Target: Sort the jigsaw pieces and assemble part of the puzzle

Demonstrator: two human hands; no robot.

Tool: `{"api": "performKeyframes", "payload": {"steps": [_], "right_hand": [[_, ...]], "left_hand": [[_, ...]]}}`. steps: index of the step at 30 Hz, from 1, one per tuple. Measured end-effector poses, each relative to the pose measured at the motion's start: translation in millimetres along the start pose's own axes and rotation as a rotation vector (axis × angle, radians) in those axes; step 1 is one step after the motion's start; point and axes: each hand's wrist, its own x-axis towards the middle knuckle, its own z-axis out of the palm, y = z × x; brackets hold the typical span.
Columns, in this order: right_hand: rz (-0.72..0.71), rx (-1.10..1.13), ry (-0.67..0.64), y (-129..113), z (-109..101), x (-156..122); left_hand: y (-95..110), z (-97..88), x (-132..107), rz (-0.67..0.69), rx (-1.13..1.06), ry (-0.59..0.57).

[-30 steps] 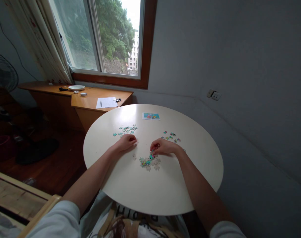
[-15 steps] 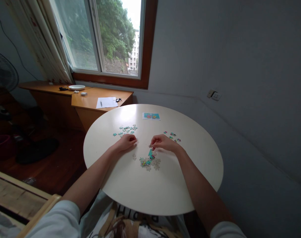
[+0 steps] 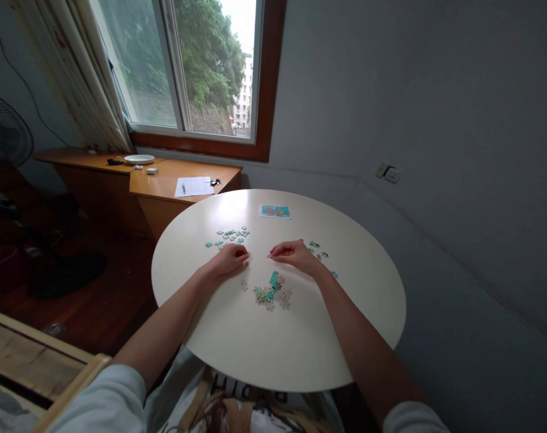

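Note:
Between the thumb and fingers of my right hand (image 3: 292,253) is a small pink puzzle piece (image 3: 270,256), held just above the table. My left hand (image 3: 229,257) rests on the tabletop with its fingers curled together; whether anything is in them is hidden. Below both hands lies a pile of puzzle pieces (image 3: 272,294), some showing colour and others their pale backs. Teal puzzle pieces (image 3: 231,236) are spread beyond my left hand. Several colourful puzzle pieces (image 3: 318,249) lie around the far side of my right hand. One pale piece (image 3: 244,285) sits apart, left of the pile.
A picture card (image 3: 275,211) lies near the far edge of the round white table (image 3: 345,319). Behind, a wooden desk (image 3: 165,180) holds a white plate (image 3: 139,159), a paper sheet (image 3: 195,187) and keys (image 3: 215,182). A fan (image 3: 5,132) stands at the left.
My right hand has moved slightly up and away from the pile, and the piece in its fingers now shows pink. My left hand has stayed in place.

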Motion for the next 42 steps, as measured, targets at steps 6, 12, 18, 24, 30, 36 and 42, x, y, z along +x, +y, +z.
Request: {"api": "performKeyframes", "payload": {"steps": [6,12,18,24,30,36,42], "right_hand": [[-0.065,-0.064,0.064,0.7,0.7,1.6],[-0.060,-0.151,0.201,18.5,-7.8,10.3],[-0.042,-0.279,0.398,33.7,-27.4,15.1],[0.005,-0.491,0.602,45.7,-48.9,14.1],[0.041,-0.667,0.591,51.5,-51.6,14.5],[-0.007,-0.762,0.485,48.9,-43.2,13.5],[-0.027,-0.873,0.380,50.4,-39.8,13.1]], "left_hand": [[-0.5,-0.5,-0.4,0.004,0.001,0.001],[-1.1,-0.7,-0.1,0.003,0.000,-0.003],[-0.8,-0.7,-0.2,-0.003,0.002,0.000],[-1.3,-1.6,-0.8,0.002,0.018,-0.006],[-1.5,-0.8,-0.1,0.003,0.022,-0.003],[1.0,-1.5,-0.8,-0.015,0.021,-0.014],[2.7,-2.5,-0.8,-0.013,0.018,-0.018]]}}
